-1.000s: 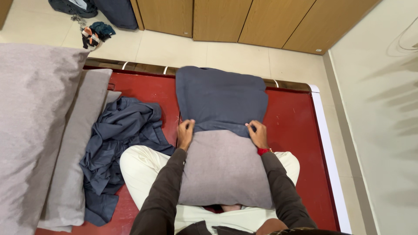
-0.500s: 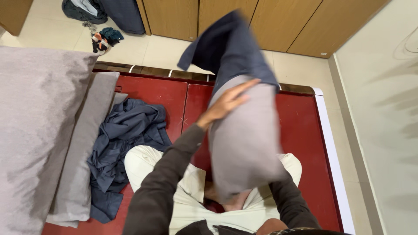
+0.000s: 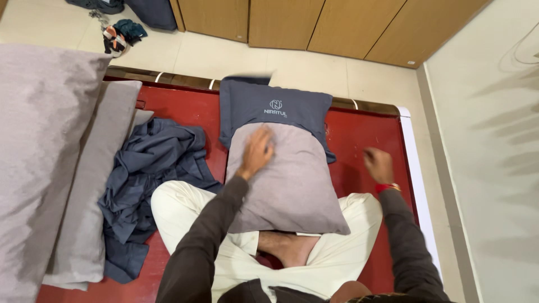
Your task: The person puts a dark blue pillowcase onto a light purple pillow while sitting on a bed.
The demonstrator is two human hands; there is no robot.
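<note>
A grey pillow (image 3: pixel 292 185) lies across my crossed legs, its far end tucked into a dark blue pillowcase (image 3: pixel 269 106) with a small white emblem. My left hand (image 3: pixel 257 151) rests flat on the pillow's upper left part, fingers spread, close to the pillowcase's edge. My right hand (image 3: pixel 379 164) hovers blurred over the red surface (image 3: pixel 370 140), to the right of the pillow, fingers curled with nothing in them.
A crumpled dark blue sheet (image 3: pixel 151 179) lies at my left knee. Two large grey cushions (image 3: pixel 50 157) lie along the left. Beyond the red surface are a tiled floor, wooden cabinet doors (image 3: pixel 314 25) and small clutter (image 3: pixel 118 36) on the floor.
The pillow was lifted and flipped in the air, then came back down on my legs with the emblem side up. My right hand let go and moved off to the right.
</note>
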